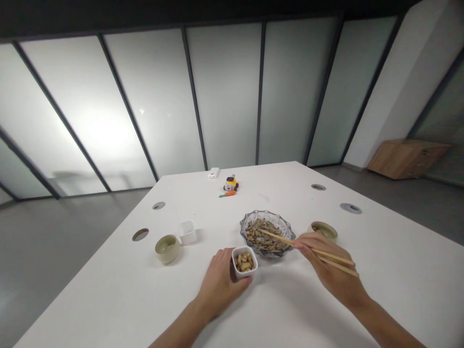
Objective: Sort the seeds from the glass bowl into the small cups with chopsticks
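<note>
My left hand [222, 278] is closed around a small white square cup [235, 252] that holds yellowish-brown pieces [245, 261]. In my right hand [328, 263] is a pair of wooden chopsticks [279, 237], their tips reaching into a clear glass bowl [286, 223] with a scalloped rim. Slender brown dried pieces [266, 237], perhaps shells or seeds, fill much of that bowl. The cup stands just left of and nearer than the glass bowl. Whether the chopstick tips pinch a piece is too small to tell. Partly behind my right hand sits an olive-green bowl [330, 231].
Left on the white table [145, 285] are another olive-green bowl [167, 249] and a white square cup [187, 233]. Farther back lie a yellow toy vehicle [231, 183], a toy carrot [228, 194] and a white box-like object [214, 172]. Round holes pierce both table sides.
</note>
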`<move>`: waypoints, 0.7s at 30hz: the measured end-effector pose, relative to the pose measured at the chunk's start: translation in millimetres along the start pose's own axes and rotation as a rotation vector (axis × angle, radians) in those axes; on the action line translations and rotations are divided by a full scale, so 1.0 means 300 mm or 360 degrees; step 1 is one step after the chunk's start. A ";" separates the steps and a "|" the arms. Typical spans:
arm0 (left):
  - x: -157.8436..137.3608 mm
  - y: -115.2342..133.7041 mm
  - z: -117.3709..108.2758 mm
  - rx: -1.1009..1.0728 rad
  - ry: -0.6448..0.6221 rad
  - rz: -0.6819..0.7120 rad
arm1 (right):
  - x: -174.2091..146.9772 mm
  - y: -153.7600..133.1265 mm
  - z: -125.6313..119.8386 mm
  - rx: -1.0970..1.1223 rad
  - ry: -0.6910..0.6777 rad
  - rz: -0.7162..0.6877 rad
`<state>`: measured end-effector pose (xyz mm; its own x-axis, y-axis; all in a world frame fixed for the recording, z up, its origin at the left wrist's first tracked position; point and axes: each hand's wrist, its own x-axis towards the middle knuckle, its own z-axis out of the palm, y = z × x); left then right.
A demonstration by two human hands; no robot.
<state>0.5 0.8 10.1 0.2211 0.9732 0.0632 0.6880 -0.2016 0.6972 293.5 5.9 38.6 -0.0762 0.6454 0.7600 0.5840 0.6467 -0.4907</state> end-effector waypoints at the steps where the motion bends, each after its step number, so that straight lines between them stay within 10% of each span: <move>1: 0.000 0.001 -0.001 0.0006 -0.0002 0.0001 | 0.000 0.002 0.000 -0.0020 0.0029 -0.0012; 21: 0.001 0.007 -0.005 0.0040 -0.0008 0.0033 | -0.009 0.007 0.025 0.0215 -0.0187 0.0170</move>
<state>1.1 0.9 12.7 0.2391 0.9682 0.0738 0.7004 -0.2246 0.6775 288.9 8.6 32.4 -0.1180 0.7509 0.6498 0.4805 0.6158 -0.6244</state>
